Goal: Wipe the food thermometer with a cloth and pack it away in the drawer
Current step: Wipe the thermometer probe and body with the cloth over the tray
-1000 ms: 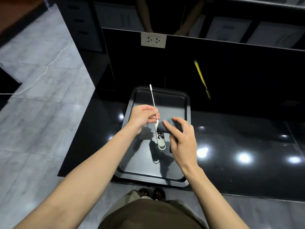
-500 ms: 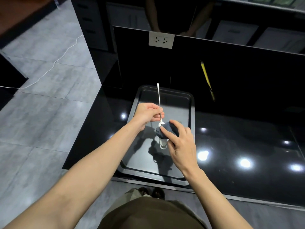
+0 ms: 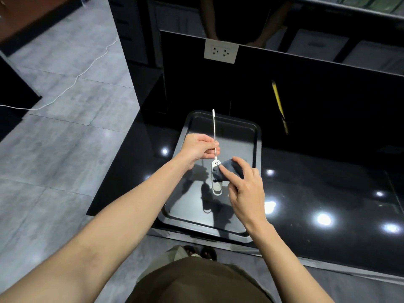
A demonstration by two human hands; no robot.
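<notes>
Thermometer (image 3: 216, 171): one, probe pinched by left hand (image 3: 197, 147); one cloth (image 3: 229, 169) gripped by right hand (image 3: 244, 189); one tray (image 3: 258, 149).

A glossy black bench (image 3: 317, 193) stretches wide to the right of a dark baking tray (image 3: 258, 136), its surface bare apart from reflected ceiling lights, so there is open room on that side. The tray's low raised rim edges the space beneath both hands. The left hand (image 3: 196, 147) and right hand (image 3: 244, 189) hover close together over the tray's middle, with the thermometer (image 3: 215, 136) and its thin probe pointing away between them. Behind the tray a tall black back panel (image 3: 306, 88) rises and blocks reach further forward; a white wall socket (image 3: 220, 51) sits near its top edge. Left of the bench lies grey tiled floor (image 3: 65, 149) crossed by a white cable (image 3: 72, 84).
</notes>
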